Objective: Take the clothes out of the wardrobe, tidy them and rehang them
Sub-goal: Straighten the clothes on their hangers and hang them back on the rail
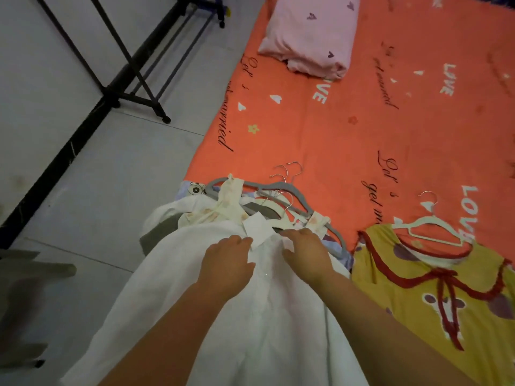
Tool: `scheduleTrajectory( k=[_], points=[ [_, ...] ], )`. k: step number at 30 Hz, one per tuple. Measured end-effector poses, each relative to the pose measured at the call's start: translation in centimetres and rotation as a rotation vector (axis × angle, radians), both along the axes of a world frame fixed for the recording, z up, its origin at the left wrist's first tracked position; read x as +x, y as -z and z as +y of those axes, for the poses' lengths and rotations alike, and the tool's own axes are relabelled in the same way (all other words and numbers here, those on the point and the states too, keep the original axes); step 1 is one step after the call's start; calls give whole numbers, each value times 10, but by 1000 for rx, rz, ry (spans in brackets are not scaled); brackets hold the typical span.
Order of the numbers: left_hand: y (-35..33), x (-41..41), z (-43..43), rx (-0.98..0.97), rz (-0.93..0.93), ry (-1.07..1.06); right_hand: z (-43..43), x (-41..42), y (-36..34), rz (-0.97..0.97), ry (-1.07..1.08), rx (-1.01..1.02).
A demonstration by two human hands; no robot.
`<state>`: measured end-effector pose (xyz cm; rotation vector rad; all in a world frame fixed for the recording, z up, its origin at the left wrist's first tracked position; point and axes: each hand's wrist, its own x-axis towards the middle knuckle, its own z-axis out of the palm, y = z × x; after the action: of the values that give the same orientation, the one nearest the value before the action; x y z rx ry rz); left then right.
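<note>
A white shirt (pixel 250 316) lies spread on top of a pile of clothes at the near edge of the orange bed sheet (pixel 348 129). My left hand (pixel 227 263) rests palm down on the shirt near its collar, fingers curled at the fabric. My right hand (pixel 305 250) lies flat beside it on the collar area, fingertips toward a white tag (pixel 257 228). Under the shirt are a cream floral garment (pixel 220 210) and several grey and white hangers (pixel 281 199) with metal hooks. A yellow dress (pixel 434 296) with red trim lies to the right on a white hanger (pixel 429 222).
A pink pillow (pixel 309 32) lies at the far end of the sheet. A black clothes rack (pixel 133 59) on wheels stands on the grey tiled floor (pixel 97 176) at the upper left. A grey cloth (pixel 25 277) lies at the left edge.
</note>
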<state>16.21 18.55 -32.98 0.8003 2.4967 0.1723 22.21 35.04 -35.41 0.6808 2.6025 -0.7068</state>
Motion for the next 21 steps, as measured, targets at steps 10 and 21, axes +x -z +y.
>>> scheduleTrajectory(
  k=[10, 21],
  points=[
    [55, -11, 0, 118, 9, 44, 10, -41, 81, 27, 78, 248],
    [-15, 4, 12, 386, 219, 46, -11, 14, -20, 372, 106, 222]
  ],
)
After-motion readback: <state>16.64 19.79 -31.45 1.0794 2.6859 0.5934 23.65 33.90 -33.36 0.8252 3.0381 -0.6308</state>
